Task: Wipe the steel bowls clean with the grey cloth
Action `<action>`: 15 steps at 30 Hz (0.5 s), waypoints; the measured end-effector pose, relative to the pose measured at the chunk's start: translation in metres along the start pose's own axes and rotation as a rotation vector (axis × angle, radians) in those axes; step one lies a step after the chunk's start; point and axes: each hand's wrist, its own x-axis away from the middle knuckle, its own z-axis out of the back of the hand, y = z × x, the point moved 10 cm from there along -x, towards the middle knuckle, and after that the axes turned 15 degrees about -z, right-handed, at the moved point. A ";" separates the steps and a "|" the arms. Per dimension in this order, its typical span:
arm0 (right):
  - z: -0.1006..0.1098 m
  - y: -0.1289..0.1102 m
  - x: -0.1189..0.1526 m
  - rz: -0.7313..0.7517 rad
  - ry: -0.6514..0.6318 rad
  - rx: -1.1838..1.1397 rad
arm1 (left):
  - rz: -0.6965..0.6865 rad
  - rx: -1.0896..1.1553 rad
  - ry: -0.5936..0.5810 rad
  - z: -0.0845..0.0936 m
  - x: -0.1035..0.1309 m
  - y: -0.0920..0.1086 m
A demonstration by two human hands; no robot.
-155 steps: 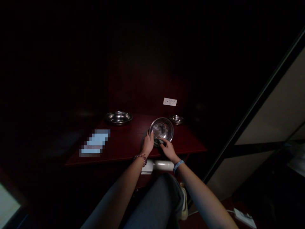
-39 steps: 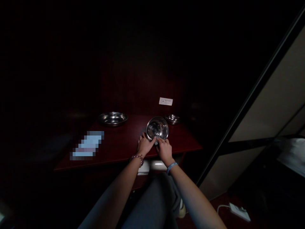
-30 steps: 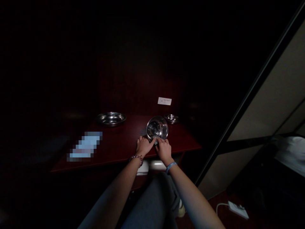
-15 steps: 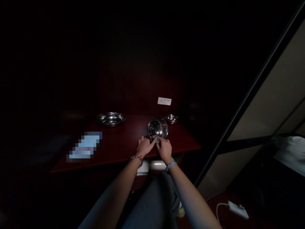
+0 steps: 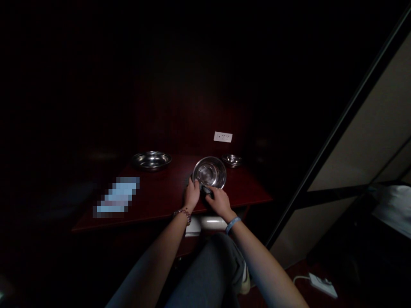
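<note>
A shiny metal bowl (image 5: 210, 172) is tilted on the dark red desk (image 5: 167, 194), its hollow side turned toward me. My left hand (image 5: 192, 193) grips the bowl's near left rim, thumb on the inside. At the near rim, my right hand (image 5: 218, 200) is closed on a small grey-green cloth (image 5: 206, 191), which touches the bowl's edge. Part of the cloth is hidden under the fingers.
A wide metal dish (image 5: 152, 161) stands at the back left, and smaller metal bowls (image 5: 231, 160) at the back right. A blurred pale-blue patch (image 5: 118, 196) lies left. The wall carries a white socket (image 5: 222, 137). A power strip (image 5: 323, 285) rests on the floor.
The bowl has turned and opened more toward me. My left hand has shifted up to its left rim, and my right hand with the cloth has moved slightly along the near edge.
</note>
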 end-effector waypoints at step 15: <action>0.046 -0.004 -0.020 0.381 0.169 0.329 | -0.013 0.146 0.077 0.006 0.003 0.002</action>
